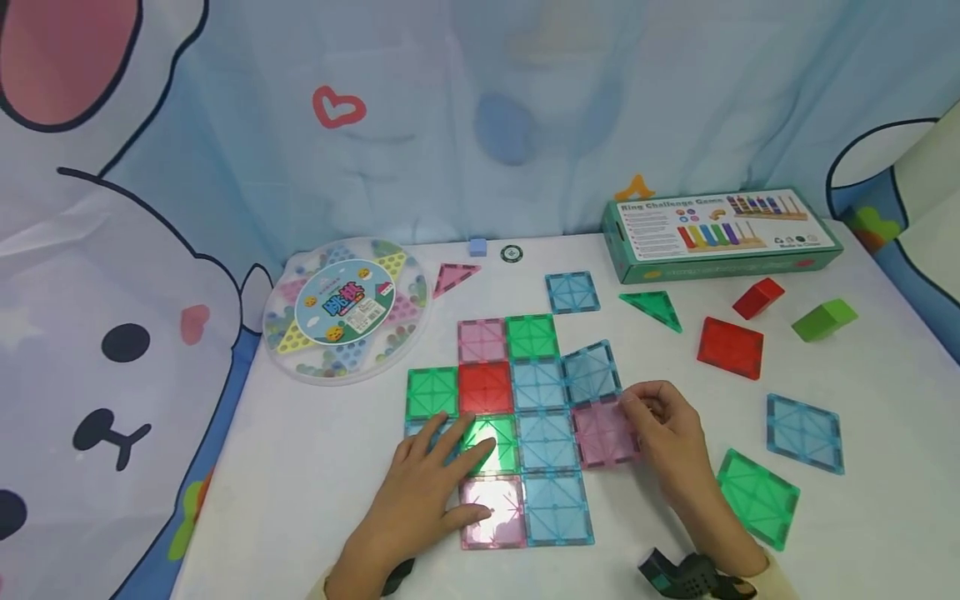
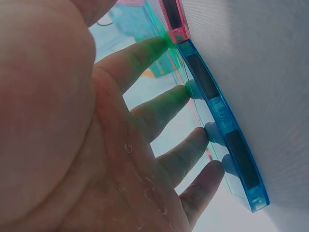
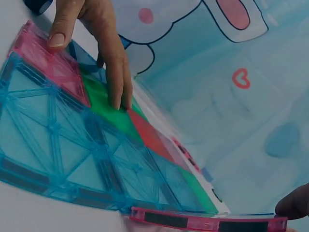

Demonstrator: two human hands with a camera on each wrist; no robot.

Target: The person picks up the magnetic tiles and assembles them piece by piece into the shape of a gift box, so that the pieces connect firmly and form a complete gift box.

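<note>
Square see-through magnetic tiles lie edge to edge in a flat patch on the table. My left hand (image 1: 420, 496) spreads its fingers (image 2: 161, 104) over the patch's lower left, touching a green tile (image 1: 504, 458) and a pink tile (image 1: 513, 529). At the patch's right side my right hand (image 1: 671, 433) pinches the outer edge of a purple-pink tile (image 1: 602, 446). That tile sits beside a blue tile (image 1: 546, 442) and below a slightly turned blue tile (image 1: 591, 372). In the right wrist view the pinched pink tile (image 3: 205, 223) shows edge-on, with only a fingertip of the right hand visible.
Loose on the right lie a green square tile (image 1: 759, 497), a blue tile (image 1: 805, 433), a red tile (image 1: 731, 347), red (image 1: 758, 298) and green blocks (image 1: 824, 320). Behind stands a green game box (image 1: 720, 236). A round bead case (image 1: 345, 310) lies back left.
</note>
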